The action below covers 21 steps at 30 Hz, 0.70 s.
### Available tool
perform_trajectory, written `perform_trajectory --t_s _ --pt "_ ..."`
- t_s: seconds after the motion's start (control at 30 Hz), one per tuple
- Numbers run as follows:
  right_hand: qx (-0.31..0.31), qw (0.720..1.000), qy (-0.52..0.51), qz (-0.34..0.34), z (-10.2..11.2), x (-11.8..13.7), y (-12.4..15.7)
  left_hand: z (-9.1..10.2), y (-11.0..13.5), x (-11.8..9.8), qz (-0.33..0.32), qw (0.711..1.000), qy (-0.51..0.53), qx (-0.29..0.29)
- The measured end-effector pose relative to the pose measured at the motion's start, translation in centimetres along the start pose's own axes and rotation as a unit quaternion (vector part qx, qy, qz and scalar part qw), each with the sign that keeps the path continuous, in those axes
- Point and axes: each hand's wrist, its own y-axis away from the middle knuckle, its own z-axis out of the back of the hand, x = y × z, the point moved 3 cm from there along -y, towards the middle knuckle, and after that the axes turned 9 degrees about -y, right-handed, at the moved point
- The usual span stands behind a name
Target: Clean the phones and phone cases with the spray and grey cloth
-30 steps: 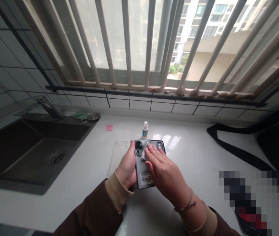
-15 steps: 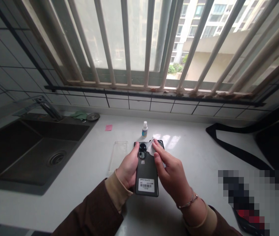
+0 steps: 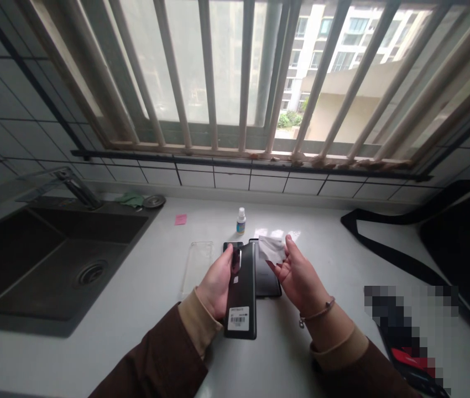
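My left hand (image 3: 215, 279) is closed around the left edge of a dark smartphone (image 3: 241, 298), whose back with a camera bump and a white barcode sticker (image 3: 239, 319) faces me at a tilt. In my right hand (image 3: 299, 273) a small white cloth or tissue (image 3: 271, 249) is pinched, apart from the phone. Behind the held phone a dark flat phone-like object (image 3: 269, 280) lies on the counter, partly hidden. A clear phone case (image 3: 197, 268) rests left of my left hand. Beyond the phone stands a small white-capped bottle (image 3: 240, 222).
A pink sticky note (image 3: 181, 219) lies on the white counter (image 3: 135, 342). To the left is a dark sink (image 3: 63, 326) with a faucet (image 3: 79, 189), a green cloth (image 3: 130, 200) and a drain strainer (image 3: 154, 201). A black strap (image 3: 405, 260) lies at right; a pixelated patch hides part there.
My right hand has moved off the phone's back, lifting the white cloth to the right. The phone has turned on its long axis, uncovering more of the dark object behind it.
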Motion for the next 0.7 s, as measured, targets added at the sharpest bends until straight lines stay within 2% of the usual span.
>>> perform_trajectory --t_s 0.1,0.2,0.3,0.4,0.47,0.57,0.7 --pt "-0.027 1.000 0.002 0.012 0.7 0.4 -0.5 0.2 0.1 -0.5 -0.037 0.999 0.015 -0.019" --pt "-0.025 1.000 0.003 0.009 0.6 0.6 -0.2 0.4 0.0 -0.7 -0.033 0.998 0.048 -0.015" --pt "0.070 0.996 0.047 0.013 -0.9 0.5 1.1 0.5 -0.3 -0.7 -0.016 0.996 0.083 0.032" --pt "0.204 0.971 0.120 -0.021 -2.6 -0.1 2.9 0.7 -0.7 -0.4 -0.009 0.993 0.101 0.065" --pt "0.246 0.957 0.152 -0.036 -3.0 -0.7 3.8 0.8 -0.8 -0.1 -0.012 0.992 0.105 0.064" --pt "0.230 0.955 0.187 -0.010 -2.9 -1.0 4.0 0.8 -0.9 -0.1 -0.034 0.990 0.127 0.053" --pt "0.140 0.967 0.202 0.068 -2.2 -0.3 3.3 0.2 -0.7 -0.3 -0.054 0.986 0.126 0.099"
